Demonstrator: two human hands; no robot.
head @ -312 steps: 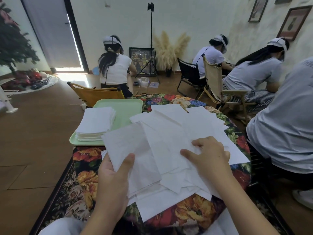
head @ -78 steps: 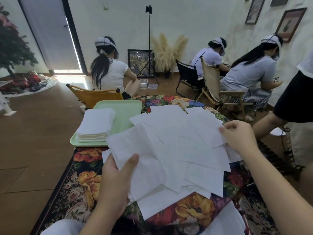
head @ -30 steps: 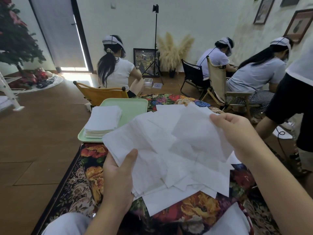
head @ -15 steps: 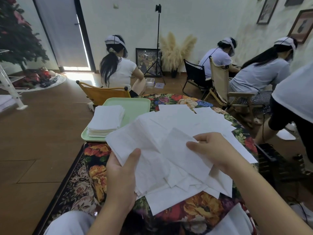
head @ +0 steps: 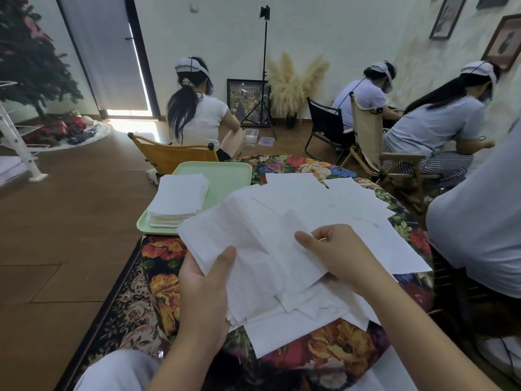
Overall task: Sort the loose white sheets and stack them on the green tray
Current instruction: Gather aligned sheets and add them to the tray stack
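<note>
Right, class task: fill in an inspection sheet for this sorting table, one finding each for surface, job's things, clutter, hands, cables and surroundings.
Surface: floral tablecloth.
Job's things: green tray at the far left holds a neat stack; loose white sheets fanned across the cloth.
Clutter: nothing seen.
Hands: left hand grips a bundle of sheets; right hand pinches one sheet.
Cables: nothing seen on the table.
Surroundings: seated people, folding chairs, tripod, pampas grass.
</note>
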